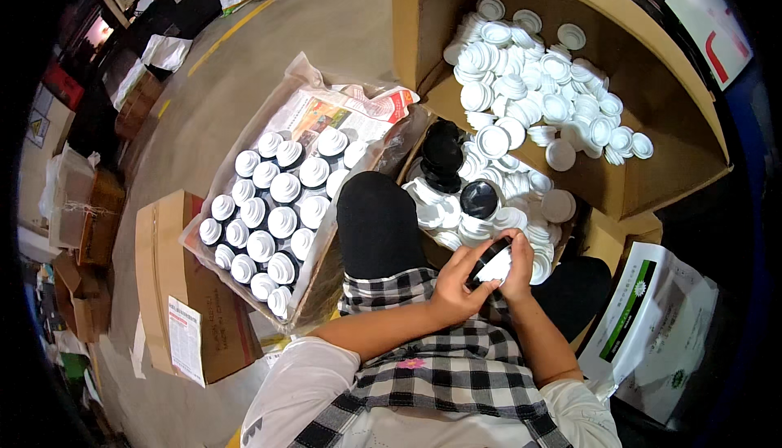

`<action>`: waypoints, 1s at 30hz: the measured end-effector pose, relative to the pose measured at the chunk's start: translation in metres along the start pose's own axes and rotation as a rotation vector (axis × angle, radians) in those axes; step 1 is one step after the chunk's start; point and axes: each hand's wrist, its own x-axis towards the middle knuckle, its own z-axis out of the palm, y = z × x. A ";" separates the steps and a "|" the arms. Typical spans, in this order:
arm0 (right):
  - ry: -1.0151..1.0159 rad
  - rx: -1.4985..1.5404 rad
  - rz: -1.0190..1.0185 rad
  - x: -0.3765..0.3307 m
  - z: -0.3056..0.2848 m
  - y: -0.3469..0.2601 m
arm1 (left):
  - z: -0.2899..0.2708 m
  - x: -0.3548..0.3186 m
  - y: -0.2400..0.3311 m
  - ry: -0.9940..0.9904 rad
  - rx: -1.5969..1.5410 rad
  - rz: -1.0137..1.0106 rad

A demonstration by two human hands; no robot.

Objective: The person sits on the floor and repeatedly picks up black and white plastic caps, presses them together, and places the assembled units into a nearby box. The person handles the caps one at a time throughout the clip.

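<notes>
The left hand (456, 292) and right hand (519, 272) grip a black-and-white cap (494, 268) between them. White-topped caps (283, 221) line a tray (319, 290) at left; white discs (558, 107) heap in a carton (678, 132).

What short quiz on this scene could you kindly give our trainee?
1. Multiple choice: how is the black-and-white piece held? A) in one hand; B) in both hands; C) in neither hand.
2. True or false: the large cardboard box at the upper right holds white discs.
3. Short answer: in the lined tray at the left, what lies at the far end, beyond the white-topped pieces?

Key:
1. B; the left hand and right hand share the grip.
2. True.
3. Printed paper.
</notes>
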 end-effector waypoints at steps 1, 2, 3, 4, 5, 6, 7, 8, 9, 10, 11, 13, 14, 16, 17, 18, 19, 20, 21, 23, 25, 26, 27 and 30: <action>0.026 -0.022 0.086 0.000 0.002 0.003 | -0.003 0.001 -0.002 -0.011 -0.015 -0.024; 0.020 -0.047 0.005 0.001 0.005 0.006 | -0.006 0.003 -0.003 -0.034 0.005 -0.033; -0.018 -0.045 -0.021 0.003 0.008 0.007 | -0.012 0.006 -0.005 -0.053 0.016 -0.054; -0.039 -0.060 -0.025 0.004 0.012 0.008 | -0.018 0.008 -0.007 -0.094 0.027 -0.115; -0.046 -0.079 -0.046 0.005 0.014 0.007 | -0.028 0.013 -0.009 -0.066 0.055 -0.054; -0.144 0.036 -0.043 0.009 0.015 0.007 | -0.042 0.022 -0.014 -0.060 0.083 -0.024; -0.163 0.220 0.019 0.010 0.016 0.006 | -0.058 0.033 -0.021 -0.057 0.108 0.005; -0.141 0.236 0.097 0.013 0.011 0.004 | -0.080 0.048 -0.032 0.110 0.175 0.031; -0.163 0.279 0.150 0.017 0.003 0.001 | -0.105 0.066 -0.045 0.275 0.240 0.061; -0.125 0.242 0.132 0.018 -0.004 0.001 | -0.131 0.084 -0.061 0.415 -0.088 -0.026; -0.060 0.182 0.139 0.019 -0.009 0.003 | -0.171 0.100 -0.079 0.528 -0.059 -0.068; 0.005 0.135 0.196 0.014 -0.024 0.008 | -0.248 0.142 -0.120 0.731 0.139 0.070; 0.020 0.098 0.245 0.010 -0.028 0.013 | -0.276 0.153 -0.142 0.770 0.162 -0.045; 0.072 0.036 0.358 -0.001 -0.034 0.025 | -0.320 0.162 -0.182 0.792 0.345 -0.206; 0.095 0.031 0.402 -0.008 -0.035 0.030 | -0.336 0.167 -0.198 0.768 0.495 -0.290; 0.101 0.019 0.432 -0.013 -0.035 0.036 | -0.350 0.171 -0.211 0.793 0.588 -0.294; 0.105 0.035 0.460 -0.017 -0.035 0.041 | -0.359 0.177 -0.223 0.806 0.676 -0.367; 0.117 0.020 0.477 -0.021 -0.036 0.045 | -0.367 0.178 -0.233 0.774 0.711 -0.329; 0.123 0.019 0.492 -0.023 -0.037 0.047 | -0.373 0.182 -0.243 0.737 0.799 -0.365; 0.113 0.023 0.515 -0.024 -0.038 0.050 | -0.379 0.188 -0.260 0.693 0.772 -0.324; 0.105 0.029 0.549 -0.024 -0.039 0.051 | -0.385 0.194 -0.272 0.640 0.832 -0.466; 0.088 0.014 0.542 -0.023 -0.039 0.051 | -0.387 0.197 -0.275 0.568 0.846 -0.501; 0.070 -0.031 0.515 -0.022 -0.039 0.051 | -0.389 0.199 -0.277 0.515 0.858 -0.554; 0.055 -0.096 0.516 -0.021 -0.039 0.051 | -0.389 0.202 -0.268 0.399 1.130 -0.639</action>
